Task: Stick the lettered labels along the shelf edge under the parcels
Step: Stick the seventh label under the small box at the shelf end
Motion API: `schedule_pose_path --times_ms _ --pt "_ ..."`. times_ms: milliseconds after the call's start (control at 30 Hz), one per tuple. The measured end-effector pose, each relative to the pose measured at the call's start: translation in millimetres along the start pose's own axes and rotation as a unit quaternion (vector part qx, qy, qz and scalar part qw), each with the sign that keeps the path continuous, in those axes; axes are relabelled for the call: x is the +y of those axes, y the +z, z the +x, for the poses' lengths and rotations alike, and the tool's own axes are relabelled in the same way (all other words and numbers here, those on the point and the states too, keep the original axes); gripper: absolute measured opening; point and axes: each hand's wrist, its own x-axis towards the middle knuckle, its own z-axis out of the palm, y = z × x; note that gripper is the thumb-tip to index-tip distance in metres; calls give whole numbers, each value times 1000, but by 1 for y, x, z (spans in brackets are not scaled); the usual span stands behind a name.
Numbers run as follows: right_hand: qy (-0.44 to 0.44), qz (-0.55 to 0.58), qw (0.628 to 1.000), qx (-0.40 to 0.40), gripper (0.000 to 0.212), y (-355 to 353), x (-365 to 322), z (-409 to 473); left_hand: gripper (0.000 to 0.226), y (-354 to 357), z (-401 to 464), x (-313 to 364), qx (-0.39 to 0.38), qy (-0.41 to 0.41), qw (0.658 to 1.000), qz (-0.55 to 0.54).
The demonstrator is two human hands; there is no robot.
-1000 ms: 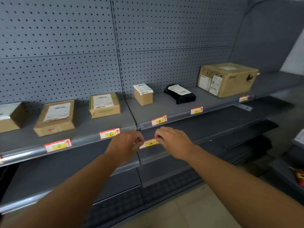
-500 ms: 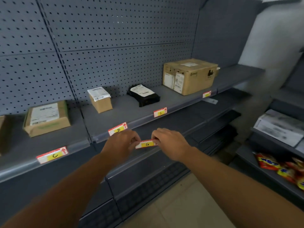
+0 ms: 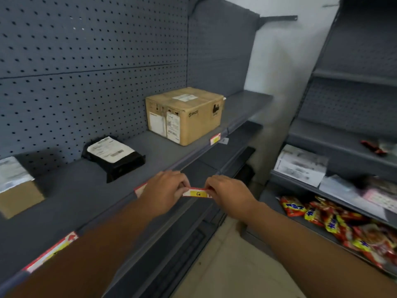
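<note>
The G label is being pinched at either end by the left hand and right hand, stretched flat for sticking, apparently just off the shelf edge, below the black parcel.

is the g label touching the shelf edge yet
Apart. The head view shows the G label held between the left hand and right hand, off the shelf edge.

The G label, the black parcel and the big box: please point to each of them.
G label point(image 3: 198, 193), head view, on the yellow middle by the letter.
Black parcel point(image 3: 126, 163), head view, on its black wrap below the white slip.
Big box point(image 3: 200, 123), head view, on its front right face.
</note>
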Motion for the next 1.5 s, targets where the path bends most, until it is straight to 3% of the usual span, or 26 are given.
schedule_pose_path --times_ms 233,533,1067,1500 --pt "94 -20 995 15 8 -6 84 0 6 42 99 21 -20 103 994 -23" --pt "115 -42 992 13 3 -8 174 6 6 94 187 43 -57 127 990 -25" --pt "72 -19 997 23 9 -28 398 72 3 180 386 87 -24 85 996 -16" --pt "20 -27 999 -34 3 12 523 196 5 247 500 27 11 33 999 -35"
